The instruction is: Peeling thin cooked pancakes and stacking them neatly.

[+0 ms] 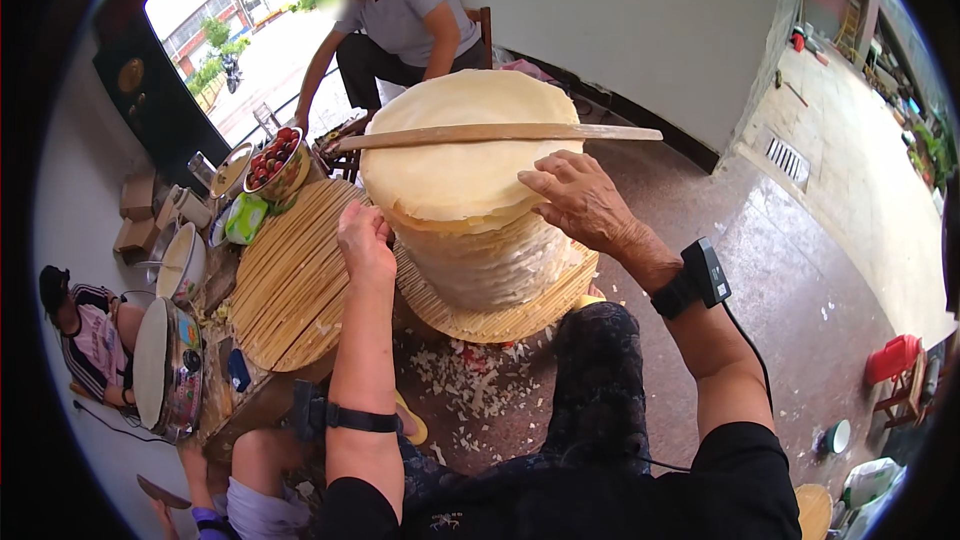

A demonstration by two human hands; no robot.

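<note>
A tall stack of thin, pale round flatbreads (470, 185) rises in front of me on a round slatted mat (500, 325). Across its top lies a long, flat wooden stick (500, 133), its right end jutting past the edge. My left hand (366, 240) is at the stack's left side, fingers loosely bent and seemingly empty; whether it touches the edge I cannot tell. Over the right rim of the top sheet hovers my right hand (583, 200), fingers spread and holding nothing. Neither hand is on the stick.
Left of the stack lies another round slatted mat (290, 280). Beyond it stand a bowl of red fruit (275, 160) and a green packet (245, 218). A round griddle (153, 365) is farther left. One person (415, 15) sits behind the stack, others at left. Pale flakes (470, 380) litter the floor.
</note>
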